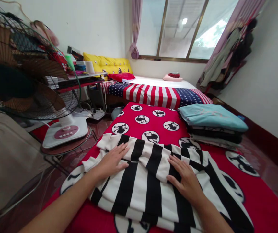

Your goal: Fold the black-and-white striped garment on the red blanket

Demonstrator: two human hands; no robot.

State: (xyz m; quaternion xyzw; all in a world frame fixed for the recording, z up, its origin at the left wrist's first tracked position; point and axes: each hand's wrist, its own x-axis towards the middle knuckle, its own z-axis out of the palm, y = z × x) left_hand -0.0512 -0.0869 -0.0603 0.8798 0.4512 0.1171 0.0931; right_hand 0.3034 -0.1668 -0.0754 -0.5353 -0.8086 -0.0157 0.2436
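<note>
A black-and-white striped knit garment (141, 184) lies spread over a red cover (100, 216) printed with black figures in white circles. Its upper part looks folded over, and a long striped piece, perhaps a sleeve, trails to the lower right. My left hand (113, 160) rests flat on the garment's left side, fingers stretched out. On the right half, my right hand (184, 178) also lies flat on the cloth with its fingers apart. Neither hand grips the fabric. Beyond my right hand sits a stack of folded clothes (212, 119), light blue on top.
A large fan (67, 132) stands on a round stool at left, beside a cluttered desk (80, 76). Behind is a bed with a stars-and-stripes cover (151, 95), a red pillow (121, 77) and a yellow cushion (107, 64). Clothes (228, 55) hang by the right wall.
</note>
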